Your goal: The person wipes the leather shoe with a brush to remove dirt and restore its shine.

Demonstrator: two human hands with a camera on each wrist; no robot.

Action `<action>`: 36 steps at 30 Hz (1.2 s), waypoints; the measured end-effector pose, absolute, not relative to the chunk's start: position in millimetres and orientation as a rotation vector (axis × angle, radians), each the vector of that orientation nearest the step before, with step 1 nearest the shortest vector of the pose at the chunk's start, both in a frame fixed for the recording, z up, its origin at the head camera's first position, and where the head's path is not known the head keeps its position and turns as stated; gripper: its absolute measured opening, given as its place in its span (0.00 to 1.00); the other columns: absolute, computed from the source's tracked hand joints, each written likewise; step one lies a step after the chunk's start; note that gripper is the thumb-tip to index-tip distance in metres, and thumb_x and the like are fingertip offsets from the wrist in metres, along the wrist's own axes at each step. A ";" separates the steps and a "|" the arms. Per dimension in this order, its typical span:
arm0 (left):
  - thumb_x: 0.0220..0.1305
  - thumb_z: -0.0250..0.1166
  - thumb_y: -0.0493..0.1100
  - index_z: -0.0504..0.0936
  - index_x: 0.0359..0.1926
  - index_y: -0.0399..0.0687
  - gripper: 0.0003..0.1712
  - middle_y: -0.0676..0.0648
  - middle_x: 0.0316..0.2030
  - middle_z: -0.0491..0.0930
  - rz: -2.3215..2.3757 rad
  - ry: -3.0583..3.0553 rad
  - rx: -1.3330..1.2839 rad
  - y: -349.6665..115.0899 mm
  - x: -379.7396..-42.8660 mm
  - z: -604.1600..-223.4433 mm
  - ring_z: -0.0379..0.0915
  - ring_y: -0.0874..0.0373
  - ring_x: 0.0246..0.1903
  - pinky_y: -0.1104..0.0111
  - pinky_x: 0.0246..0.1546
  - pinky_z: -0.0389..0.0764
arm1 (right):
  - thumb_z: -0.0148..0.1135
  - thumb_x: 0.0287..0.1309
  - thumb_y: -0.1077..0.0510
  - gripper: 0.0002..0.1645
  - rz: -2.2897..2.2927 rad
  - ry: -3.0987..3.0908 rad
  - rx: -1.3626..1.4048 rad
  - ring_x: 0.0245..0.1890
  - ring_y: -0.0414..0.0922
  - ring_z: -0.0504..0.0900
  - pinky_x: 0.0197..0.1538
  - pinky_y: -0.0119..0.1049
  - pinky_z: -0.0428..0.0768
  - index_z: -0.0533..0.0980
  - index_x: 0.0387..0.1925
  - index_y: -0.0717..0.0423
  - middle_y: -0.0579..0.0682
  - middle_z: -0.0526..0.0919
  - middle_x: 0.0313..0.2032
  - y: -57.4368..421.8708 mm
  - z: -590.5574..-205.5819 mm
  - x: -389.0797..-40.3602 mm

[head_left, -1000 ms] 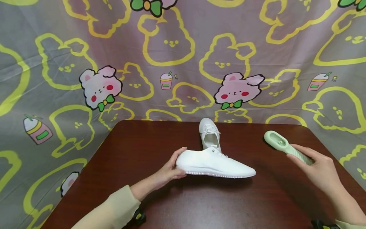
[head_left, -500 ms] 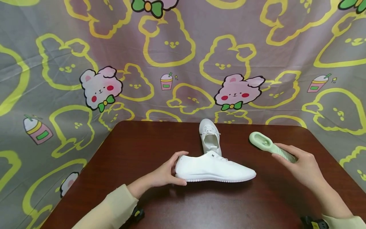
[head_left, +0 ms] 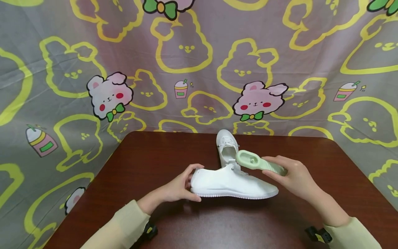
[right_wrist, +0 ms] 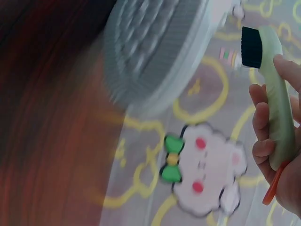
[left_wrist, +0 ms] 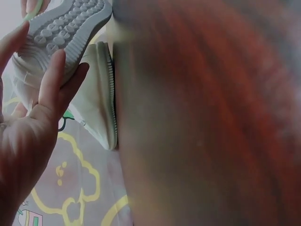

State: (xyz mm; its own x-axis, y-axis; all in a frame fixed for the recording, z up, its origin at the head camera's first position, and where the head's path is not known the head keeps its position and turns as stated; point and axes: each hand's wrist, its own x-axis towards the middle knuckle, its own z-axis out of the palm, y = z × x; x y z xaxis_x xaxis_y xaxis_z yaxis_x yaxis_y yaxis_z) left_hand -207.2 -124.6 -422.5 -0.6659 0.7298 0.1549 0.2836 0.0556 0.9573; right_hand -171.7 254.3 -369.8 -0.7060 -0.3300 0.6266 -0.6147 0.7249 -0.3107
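My left hand (head_left: 178, 186) grips the heel of a white sneaker (head_left: 231, 183), fingers above and thumb under the sole. In the left wrist view the sneaker's studded grey sole (left_wrist: 66, 30) is lifted off the table. My right hand (head_left: 298, 176) holds a pale green shoe brush (head_left: 259, 163) by its handle, its head over the sneaker's tongue area. Dark bristles (right_wrist: 251, 47) and an orange loop (right_wrist: 276, 183) on the brush show in the right wrist view. Whether the bristles touch the sneaker cannot be told.
A second white sneaker (head_left: 226, 140) rests on the brown table (head_left: 161, 152) behind the held one, toe toward the back. A cartoon-printed curtain (head_left: 199, 69) hangs behind the table.
My right hand has carried the brush leftward from the right side to over the held sneaker. The left hand has lowered the sneaker slightly, then kept it nearly still.
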 end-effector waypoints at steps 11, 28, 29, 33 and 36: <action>0.46 0.73 0.23 0.48 0.71 0.43 0.58 0.34 0.54 0.71 1.619 1.949 1.063 -125.0 -211.2 -420.3 0.78 0.52 0.44 0.64 0.42 0.80 | 0.76 0.47 0.52 0.23 0.723 -2.404 0.968 0.27 0.32 0.70 0.29 0.29 0.70 0.83 0.48 0.46 0.33 0.78 0.32 194.6 -364.6 -170.7; 0.44 0.76 0.25 0.51 0.71 0.45 0.58 0.38 0.58 0.69 1.624 2.026 1.070 -124.7 -212.6 -418.9 0.74 0.54 0.50 0.64 0.49 0.76 | 0.74 0.51 0.48 0.21 0.660 -2.352 1.190 0.26 0.32 0.73 0.28 0.28 0.73 0.83 0.48 0.48 0.39 0.82 0.34 146.7 -362.1 -170.2; 0.44 0.77 0.27 0.52 0.71 0.46 0.58 0.40 0.57 0.70 1.603 2.064 1.085 -124.7 -212.7 -418.9 0.73 0.54 0.51 0.65 0.50 0.74 | 0.73 0.52 0.48 0.21 0.644 -2.346 1.216 0.27 0.32 0.74 0.29 0.28 0.73 0.83 0.48 0.48 0.40 0.82 0.34 144.3 -362.1 -169.6; 0.44 0.79 0.32 0.52 0.71 0.46 0.58 0.43 0.54 0.75 1.539 2.156 1.143 -124.4 -212.6 -418.8 0.73 0.55 0.51 0.67 0.53 0.71 | 0.70 0.55 0.45 0.21 0.577 -2.342 1.275 0.27 0.32 0.75 0.29 0.29 0.75 0.82 0.48 0.48 0.41 0.83 0.35 136.9 -361.2 -167.5; 0.44 0.79 0.32 0.52 0.71 0.46 0.58 0.45 0.54 0.75 1.542 2.162 1.143 -124.1 -211.7 -418.3 0.74 0.56 0.50 0.67 0.53 0.71 | 0.70 0.55 0.44 0.21 0.532 -2.334 1.269 0.27 0.33 0.76 0.28 0.30 0.75 0.83 0.48 0.48 0.42 0.83 0.35 133.9 -359.2 -167.6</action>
State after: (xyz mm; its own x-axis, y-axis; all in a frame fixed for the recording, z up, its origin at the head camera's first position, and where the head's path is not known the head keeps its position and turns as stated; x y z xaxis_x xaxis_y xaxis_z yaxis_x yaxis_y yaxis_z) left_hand -211.7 -124.1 -418.3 -0.6609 0.7144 0.2301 0.4500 0.1318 0.8833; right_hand -167.6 133.9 -359.2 -0.4893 -0.6878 0.5363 -0.8522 0.5076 -0.1266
